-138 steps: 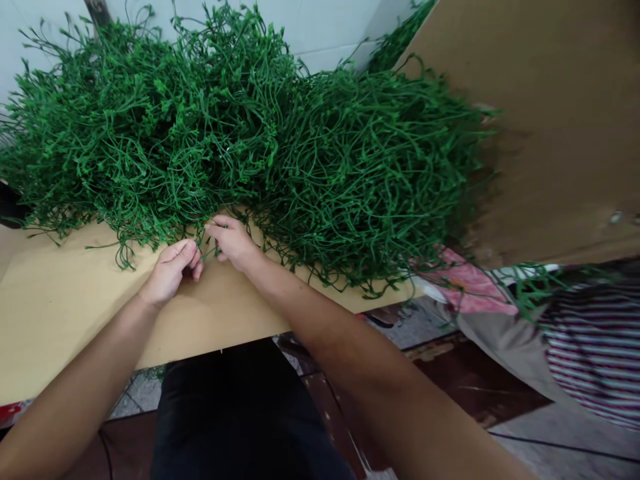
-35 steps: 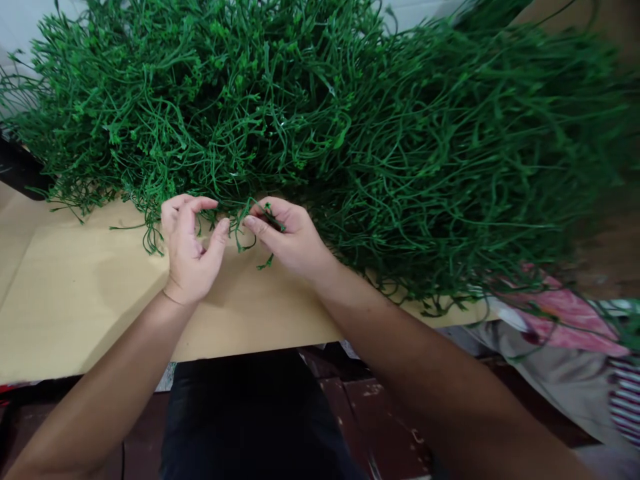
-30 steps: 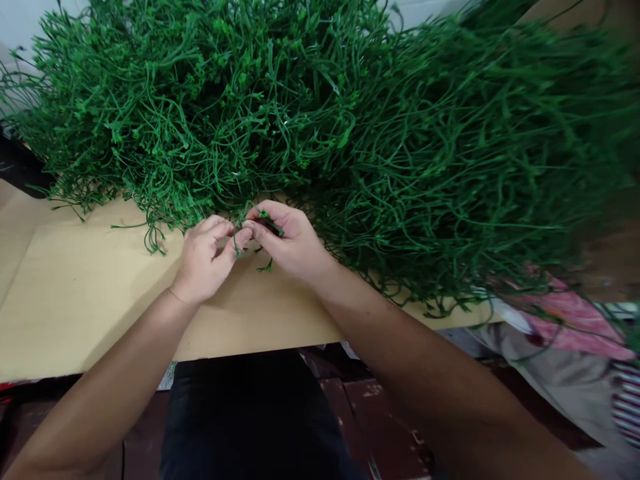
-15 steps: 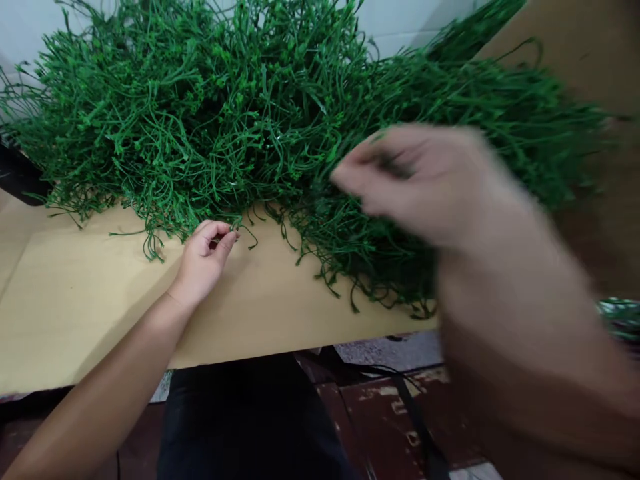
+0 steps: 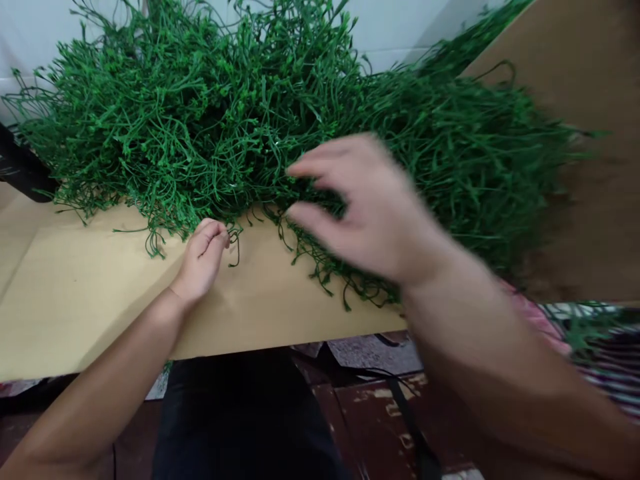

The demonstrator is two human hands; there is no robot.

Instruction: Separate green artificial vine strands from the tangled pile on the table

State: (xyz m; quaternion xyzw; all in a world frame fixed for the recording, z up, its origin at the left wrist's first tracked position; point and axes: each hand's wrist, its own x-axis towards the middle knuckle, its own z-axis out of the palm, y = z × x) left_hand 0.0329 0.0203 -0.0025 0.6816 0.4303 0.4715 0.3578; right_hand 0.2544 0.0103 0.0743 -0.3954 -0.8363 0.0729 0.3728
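A big heap of green plastic plant stems (image 5: 210,127) with small budded tips lies along the back of the cardboard-coloured surface. At its front edge my left hand (image 5: 203,257) is closed in a pinch on a small green sprig (image 5: 235,243), whose thin curled ends stick out past the fingers. My right hand (image 5: 360,200) hangs over the right part of the heap, blurred by motion. Its thumb and fingers are apart, with nothing seen between them.
The tan cardboard sheet (image 5: 90,287) covers the work surface, and a cardboard panel (image 5: 590,167) stands at the right. A black object (image 5: 25,170) is at the far left. Behind is a white wall (image 5: 400,27). Striped cloth (image 5: 617,367) shows at the lower right.
My right hand has moved left and slightly down toward my left hand, and its fingers have opened from a pinch. My left hand stays nearly in place, turned slightly, with the sprig.
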